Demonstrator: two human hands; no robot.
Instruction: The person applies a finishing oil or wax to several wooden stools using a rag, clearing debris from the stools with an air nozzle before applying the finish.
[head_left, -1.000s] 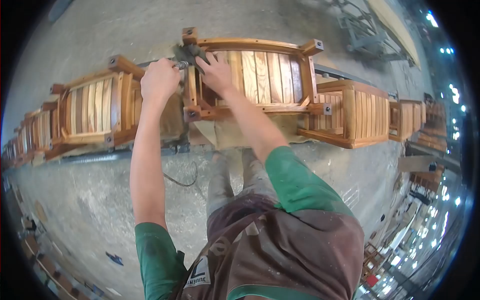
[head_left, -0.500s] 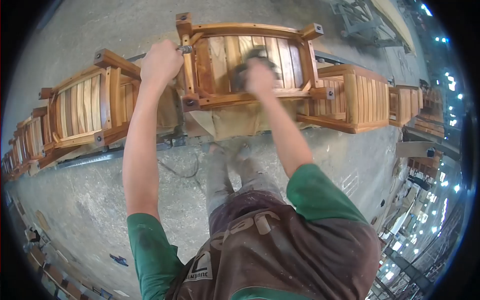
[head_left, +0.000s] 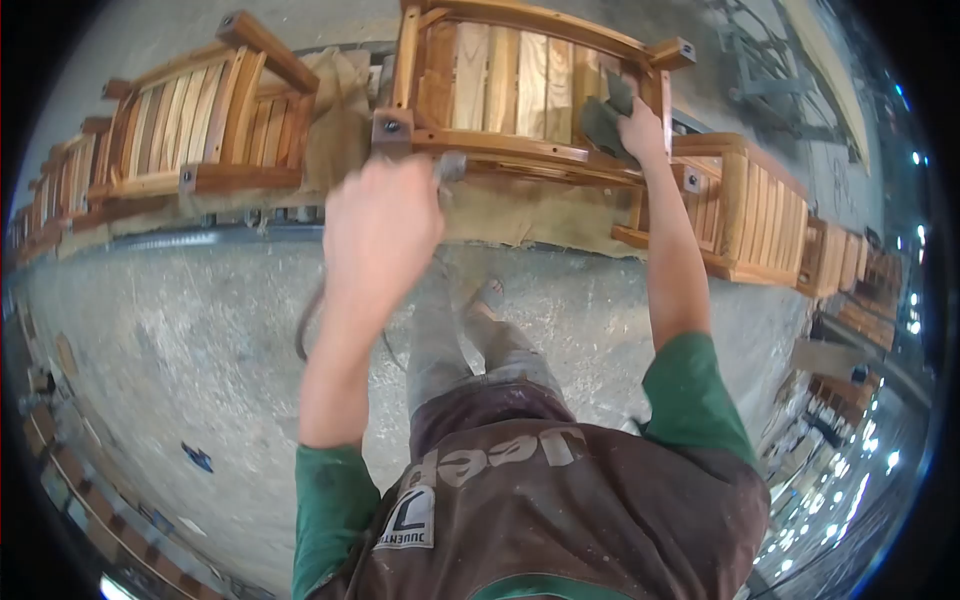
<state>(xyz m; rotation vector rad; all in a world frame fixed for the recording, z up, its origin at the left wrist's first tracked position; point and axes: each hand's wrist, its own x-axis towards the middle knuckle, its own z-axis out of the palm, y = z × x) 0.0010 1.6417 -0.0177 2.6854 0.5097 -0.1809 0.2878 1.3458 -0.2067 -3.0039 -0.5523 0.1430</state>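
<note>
A wooden chair with a slatted panel (head_left: 500,80) lies with its leg ends pointing toward me. My left hand (head_left: 385,225), slightly blurred, is closed around an air gun (head_left: 452,166); just its metal nozzle end shows past my fingers. It is held near the chair's front left leg end (head_left: 393,128). Below that hand hangs a dark hose (head_left: 308,325). My right hand (head_left: 641,132) grips a dark grey cloth (head_left: 606,118) against the right end of the slats, beside the frame rail.
More wooden chairs stand in a row, one to the left (head_left: 180,120) and others to the right (head_left: 760,205). Brown sheeting (head_left: 500,218) covers the support under them. A metal frame (head_left: 770,75) is at upper right. Concrete floor (head_left: 220,350) lies around my feet.
My left hand with the air gun has come down from the chair's left side toward me. The right hand has carried the cloth rightward along the slats. The view has shifted too.
</note>
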